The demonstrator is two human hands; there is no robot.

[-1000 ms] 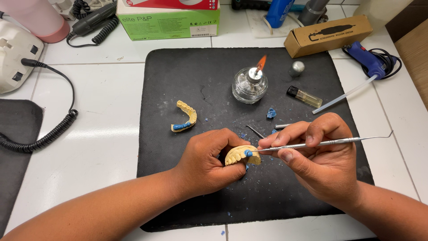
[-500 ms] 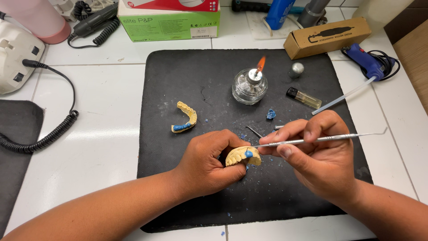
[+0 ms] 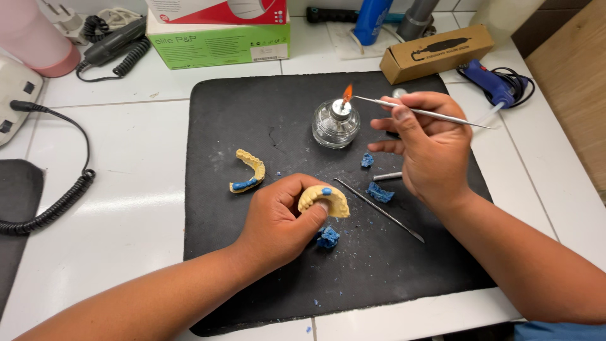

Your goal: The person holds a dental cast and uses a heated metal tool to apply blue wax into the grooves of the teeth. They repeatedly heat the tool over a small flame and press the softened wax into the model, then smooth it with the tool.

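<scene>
Hands (image 3: 278, 221) work over black mat (image 3: 252, 113), white-tiled counter (image 3: 126, 221).

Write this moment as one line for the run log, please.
left hand: holds yellow dental cast | right hand: holds metal instrument, tip at flame of spirit lamp | surface: black mat

Person, seen from a head-worn camera: two bare forearms and two bare hands.
Left hand (image 3: 278, 221): no glove, ring, watch or band visible; forearm uncovered to the frame edge.
Right hand (image 3: 432, 148): likewise ungloved, no jewellery showing; short fingernails visible on thumb and forefinger.
Clothing: a small patch of blue fabric (image 3: 558, 331) at the lower right corner, beside the right forearm; its kind cannot be told.
</scene>
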